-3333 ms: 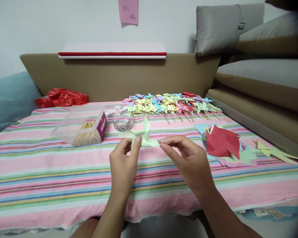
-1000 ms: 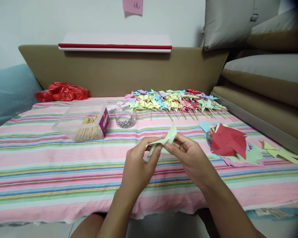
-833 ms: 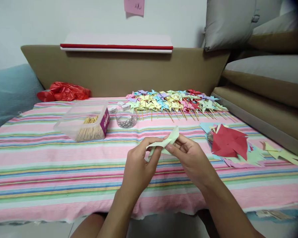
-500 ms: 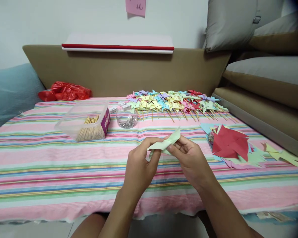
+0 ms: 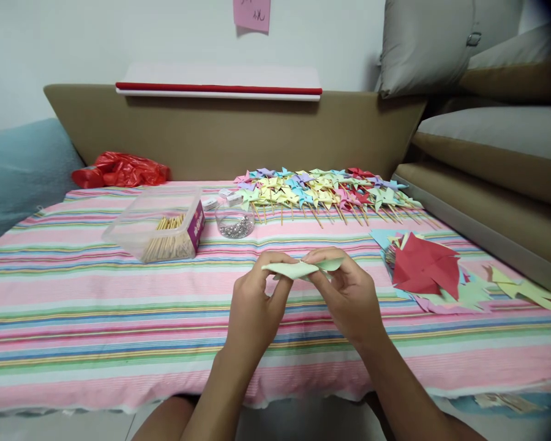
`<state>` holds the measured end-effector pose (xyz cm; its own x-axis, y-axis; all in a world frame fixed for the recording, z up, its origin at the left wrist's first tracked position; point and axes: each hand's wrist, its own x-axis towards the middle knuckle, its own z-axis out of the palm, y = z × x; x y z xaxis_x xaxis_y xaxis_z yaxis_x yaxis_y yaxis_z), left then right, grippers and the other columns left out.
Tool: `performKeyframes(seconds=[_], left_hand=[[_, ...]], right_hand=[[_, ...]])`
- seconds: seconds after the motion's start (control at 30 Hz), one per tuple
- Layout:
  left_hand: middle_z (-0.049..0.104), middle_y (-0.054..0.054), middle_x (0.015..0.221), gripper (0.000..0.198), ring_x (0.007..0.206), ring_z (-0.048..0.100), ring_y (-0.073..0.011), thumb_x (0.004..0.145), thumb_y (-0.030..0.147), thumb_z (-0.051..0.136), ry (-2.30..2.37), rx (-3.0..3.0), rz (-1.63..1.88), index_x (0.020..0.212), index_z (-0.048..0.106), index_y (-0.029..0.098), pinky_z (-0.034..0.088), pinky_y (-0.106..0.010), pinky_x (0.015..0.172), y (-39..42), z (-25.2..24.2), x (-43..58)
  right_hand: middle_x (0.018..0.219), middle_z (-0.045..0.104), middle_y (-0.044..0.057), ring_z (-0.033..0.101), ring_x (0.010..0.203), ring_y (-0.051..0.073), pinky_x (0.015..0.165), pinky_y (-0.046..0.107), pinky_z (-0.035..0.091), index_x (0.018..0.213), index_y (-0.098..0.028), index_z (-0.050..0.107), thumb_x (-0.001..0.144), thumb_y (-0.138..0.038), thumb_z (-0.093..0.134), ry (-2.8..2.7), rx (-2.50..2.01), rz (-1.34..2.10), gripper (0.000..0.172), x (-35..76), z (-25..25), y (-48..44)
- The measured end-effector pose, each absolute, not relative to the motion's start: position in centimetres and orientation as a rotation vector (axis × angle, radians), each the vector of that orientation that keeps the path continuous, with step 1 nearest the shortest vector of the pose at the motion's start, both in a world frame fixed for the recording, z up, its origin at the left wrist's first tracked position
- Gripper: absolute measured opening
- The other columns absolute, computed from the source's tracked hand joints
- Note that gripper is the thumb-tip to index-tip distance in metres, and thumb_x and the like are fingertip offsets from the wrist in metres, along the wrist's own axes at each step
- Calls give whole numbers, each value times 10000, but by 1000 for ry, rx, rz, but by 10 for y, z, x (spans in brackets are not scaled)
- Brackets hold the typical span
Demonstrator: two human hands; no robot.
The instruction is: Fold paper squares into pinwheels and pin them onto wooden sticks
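Nearest, the left hand (image 5: 254, 306) and right hand (image 5: 349, 297) meet above the striped cloth (image 5: 96, 318), both pinching a folded pale green paper piece (image 5: 298, 268) between thumbs and fingertips, fingers drawn close. The piece lies nearly flat and edge-on, so its exact fold is hard to make out. To the right lies a loose pile of cut paper shapes (image 5: 422, 266), red on top. Further back on the left sits a clear plastic box of wooden sticks (image 5: 163, 229), with a small jar of silvery pins (image 5: 233, 222) just beside it. Beyond, rows of finished paper pinwheels (image 5: 326, 190) lie near the sofa back (image 5: 229, 138).
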<state>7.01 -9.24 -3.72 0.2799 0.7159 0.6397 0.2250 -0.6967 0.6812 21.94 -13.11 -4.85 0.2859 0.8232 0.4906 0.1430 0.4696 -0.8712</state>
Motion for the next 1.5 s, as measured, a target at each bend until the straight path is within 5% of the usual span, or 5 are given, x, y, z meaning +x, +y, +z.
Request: performKeyframes(seconds=[0.67, 0.83, 1.1, 1.27, 1.5], left_hand=[[715, -78, 1183, 221, 1158, 640, -189, 926, 37, 579, 606, 2260, 1461, 1057, 608, 213, 501, -353, 974, -91, -36, 65], [697, -89, 1220, 211, 1170, 633, -220, 939, 129, 589, 763, 2173, 1358, 1123, 592, 231, 502, -399, 995, -95, -39, 68], [689, -116, 1231, 137, 1232, 604, -284, 941, 290, 613, 1191, 2215, 1326, 1048, 668, 226, 452, -494, 1070, -77, -26, 10], [699, -106, 1213, 280, 1095, 677, -260, 939, 447, 571, 1657, 1805, 1587, 1047, 660, 205, 537, -386, 934, -43, 1, -71], [764, -82, 1014, 151, 968, 700, -261, 860, 327, 666, 1990, 2012, 842, 874, 688, 177, 508, -332, 862, 75, 17, -91]], right_hand=[[953, 684, 5, 645, 958, 179, 877, 333, 499, 970, -278, 684, 923, -163, 646, -1479, -1026, 369, 130, 229, -44, -136], [990, 707, 33, 657, 989, 214, 886, 362, 510, 955, -259, 698, 916, -304, 674, -1281, -1116, 528, 64, 222, -51, -133], [946, 773, 74, 703, 925, 270, 776, 346, 555, 1006, -199, 716, 757, -488, 801, -904, -1316, 820, 390, 218, -73, -128], [957, 779, 73, 705, 925, 277, 734, 331, 562, 995, -193, 730, 723, -498, 819, -852, -1379, 927, 419, 218, -76, -123], [958, 777, 83, 706, 904, 291, 689, 333, 565, 1012, -191, 749, 698, -518, 824, -855, -1401, 1035, 460, 217, -74, -110]])
